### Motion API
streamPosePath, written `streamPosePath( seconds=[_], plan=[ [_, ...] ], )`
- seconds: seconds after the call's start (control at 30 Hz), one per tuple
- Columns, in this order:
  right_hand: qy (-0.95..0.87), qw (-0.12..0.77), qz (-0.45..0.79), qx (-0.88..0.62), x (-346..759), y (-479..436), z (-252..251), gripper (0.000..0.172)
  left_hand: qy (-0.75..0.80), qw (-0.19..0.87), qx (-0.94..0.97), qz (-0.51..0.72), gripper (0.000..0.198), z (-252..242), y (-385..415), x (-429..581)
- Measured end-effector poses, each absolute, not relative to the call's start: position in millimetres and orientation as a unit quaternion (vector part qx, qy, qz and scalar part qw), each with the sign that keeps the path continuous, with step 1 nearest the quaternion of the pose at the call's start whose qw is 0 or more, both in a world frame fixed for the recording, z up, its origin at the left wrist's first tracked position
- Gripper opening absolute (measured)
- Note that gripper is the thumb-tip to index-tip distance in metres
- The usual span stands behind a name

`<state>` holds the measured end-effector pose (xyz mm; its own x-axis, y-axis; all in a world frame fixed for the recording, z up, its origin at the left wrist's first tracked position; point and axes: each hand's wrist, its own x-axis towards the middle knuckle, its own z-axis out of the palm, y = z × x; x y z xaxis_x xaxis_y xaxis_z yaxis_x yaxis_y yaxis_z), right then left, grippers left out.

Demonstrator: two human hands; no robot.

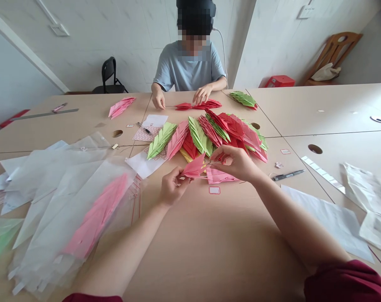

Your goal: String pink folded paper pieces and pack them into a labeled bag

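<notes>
Both my hands hold a pink folded paper leaf just above the wooden table. My left hand pinches its lower left end. Fingers of my right hand are closed on its upper right part. Under my right hand lies a flat pink paper piece. Right behind is a pile of red, pink, green and yellow folded leaves.
A heap of clear plastic bags, one holding pink leaves, lies at the left. A pen, white sheets and small labels lie to the right. A person across the table presses red leaves; pink and green stacks lie beside them.
</notes>
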<state>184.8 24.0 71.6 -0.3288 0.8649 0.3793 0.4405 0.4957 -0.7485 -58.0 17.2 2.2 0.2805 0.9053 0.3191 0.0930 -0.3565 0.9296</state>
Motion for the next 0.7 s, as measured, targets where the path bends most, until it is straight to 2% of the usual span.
streamPosePath(
  seconds=[0.13,0.27,0.53,0.7],
  plan=[
    [-0.779,0.362,0.326,-0.395,172.9,23.3,60.5,0.015,0.361,0.448,0.670,0.469,0.017,-0.7,18.1,-58.8],
    [-0.787,0.347,0.320,-0.397,161.1,19.7,51.6,0.009,0.351,0.470,0.680,0.441,0.016,-0.2,14.6,-57.3],
    [-0.783,0.345,0.326,-0.402,154.7,16.6,46.7,0.003,0.381,0.384,0.739,0.403,0.015,3.0,12.0,-52.1],
    [-0.770,0.345,0.331,-0.422,162.7,18.4,55.3,0.006,0.382,0.348,0.748,0.417,0.018,7.0,11.4,-51.7]
  ],
)
